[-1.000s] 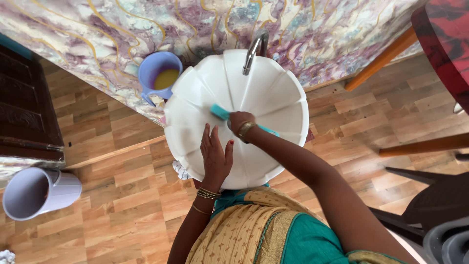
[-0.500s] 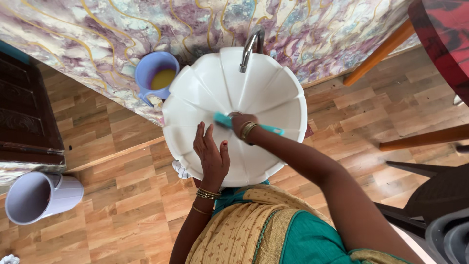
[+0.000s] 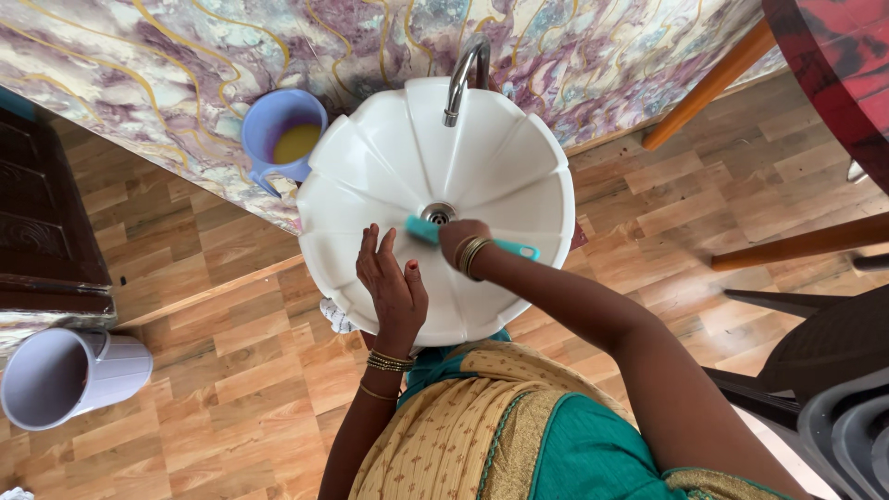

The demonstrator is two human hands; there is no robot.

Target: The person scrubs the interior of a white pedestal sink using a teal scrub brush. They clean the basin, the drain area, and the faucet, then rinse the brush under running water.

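Right hand [image 3: 460, 237] grips teal brush [image 3: 423, 230] inside white basin [image 3: 519, 167], just below the drain [image 3: 438, 213]; bristles probably touching. Left hand [image 3: 391, 285] flat, fingers spread, on basin wall. Tap [image 3: 460, 74] overhead; blue mug [image 3: 278, 139] beside rim.

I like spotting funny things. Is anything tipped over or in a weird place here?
Yes. A pale purple jug lies on its side on the wooden floor, left of the white sink. Nothing looks spilled. The right hand holds a teal brush in the sink; the left hand rests flat there.

Right hand [image 3: 460, 237] clenched, left hand [image 3: 391, 285] flat, fingers spread.
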